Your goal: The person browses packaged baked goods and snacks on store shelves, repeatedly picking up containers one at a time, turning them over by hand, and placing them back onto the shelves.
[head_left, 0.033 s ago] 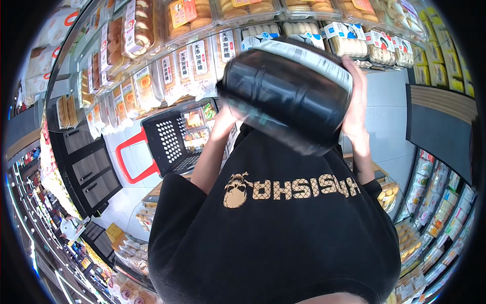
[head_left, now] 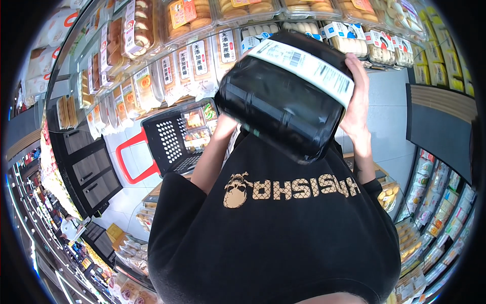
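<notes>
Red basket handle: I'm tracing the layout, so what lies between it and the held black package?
In the head view, the perforated basket panel, food packs and the left hand lie between handle and black package.

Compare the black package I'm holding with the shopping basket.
The black package is in your hands, the shopping basket apart at left.
The package has a white label; the basket, a red handle.
The package's surface looks glossy and solid, the basket's is perforated.
Both are mostly black.
</notes>
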Available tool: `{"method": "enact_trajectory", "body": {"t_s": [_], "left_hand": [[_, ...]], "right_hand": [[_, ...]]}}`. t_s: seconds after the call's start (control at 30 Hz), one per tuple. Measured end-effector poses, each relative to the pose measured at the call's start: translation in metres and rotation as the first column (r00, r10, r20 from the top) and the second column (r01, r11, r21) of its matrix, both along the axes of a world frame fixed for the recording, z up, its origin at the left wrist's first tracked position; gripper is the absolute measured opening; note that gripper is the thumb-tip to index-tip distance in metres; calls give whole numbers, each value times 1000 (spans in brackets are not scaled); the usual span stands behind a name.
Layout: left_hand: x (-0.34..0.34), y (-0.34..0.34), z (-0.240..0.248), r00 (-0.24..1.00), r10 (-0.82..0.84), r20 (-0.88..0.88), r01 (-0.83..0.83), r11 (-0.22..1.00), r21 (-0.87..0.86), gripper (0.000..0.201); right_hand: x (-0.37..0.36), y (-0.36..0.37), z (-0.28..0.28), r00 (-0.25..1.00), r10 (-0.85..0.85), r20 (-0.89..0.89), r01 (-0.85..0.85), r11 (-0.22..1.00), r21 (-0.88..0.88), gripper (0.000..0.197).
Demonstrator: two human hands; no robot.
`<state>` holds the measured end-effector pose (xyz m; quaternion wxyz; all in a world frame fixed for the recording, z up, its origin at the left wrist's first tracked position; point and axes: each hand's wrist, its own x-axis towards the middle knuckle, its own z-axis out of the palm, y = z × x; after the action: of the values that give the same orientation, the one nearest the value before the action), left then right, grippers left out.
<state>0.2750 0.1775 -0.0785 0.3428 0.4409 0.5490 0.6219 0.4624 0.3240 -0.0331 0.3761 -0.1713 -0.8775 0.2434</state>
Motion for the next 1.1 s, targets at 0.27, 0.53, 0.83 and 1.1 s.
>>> {"method": "enact_trajectory", "body": {"t_s": [0.27, 0.53, 0.83, 1.1], "left_hand": [[15, 9, -8, 869, 265, -417, -157, 948, 276, 62], [24, 5, -93, 961, -138, -241, 14, 891, -454, 74], [3, 79, -130, 915, 227, 334, -4, 832, -554, 73], [-15, 155, -141, 881, 405, 243, -131, 704, -698, 78]], "right_hand": [[9, 10, 3, 999, 39, 18, -37, 993, -114, 70], [35, -1, -135, 927, 147, 344, 181, 629, -756, 84], [4, 51, -178, 982, 20, 189, 190, -102, -976, 64], [-12, 121, -203, 952, -280, 127, 19, -361, -932, 65]]}}
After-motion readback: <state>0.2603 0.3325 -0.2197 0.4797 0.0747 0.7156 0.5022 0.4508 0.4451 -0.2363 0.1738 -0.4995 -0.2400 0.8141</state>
